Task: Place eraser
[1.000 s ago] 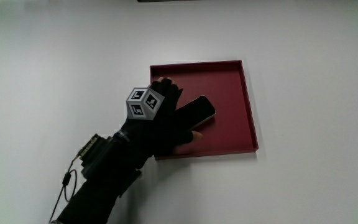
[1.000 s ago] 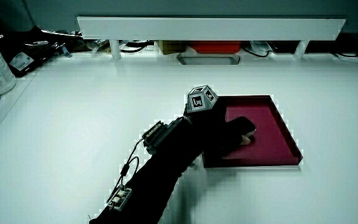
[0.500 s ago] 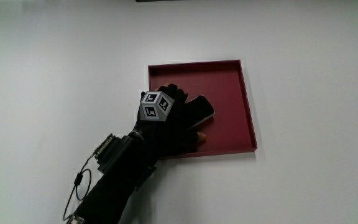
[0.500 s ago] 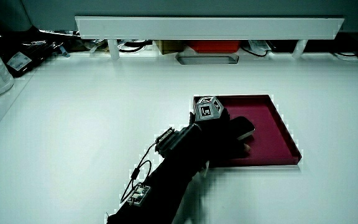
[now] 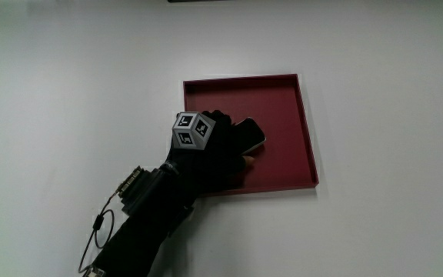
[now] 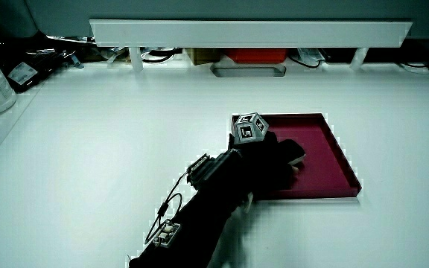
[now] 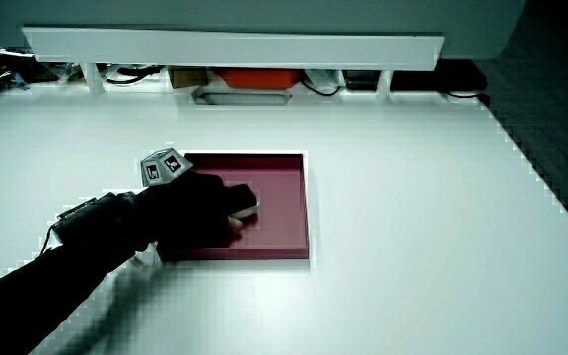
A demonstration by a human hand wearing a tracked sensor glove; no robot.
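The white table [image 5: 68,77] carried a shallow, square, dark red tray [image 5: 298,131]. Over the tray's nearer part the black-gloved hand [image 5: 214,150] lay, its fingers wrapped around a dark, glossy, rounded eraser [image 5: 251,135] resting inside the tray.

matt black cloth glove on the hand [image 5: 210,150]; glossy dark eraser [image 5: 251,135] with a pale edge; smooth, matt dark-red tray [image 5: 302,123]; smooth, matt white table [image 5: 68,92].
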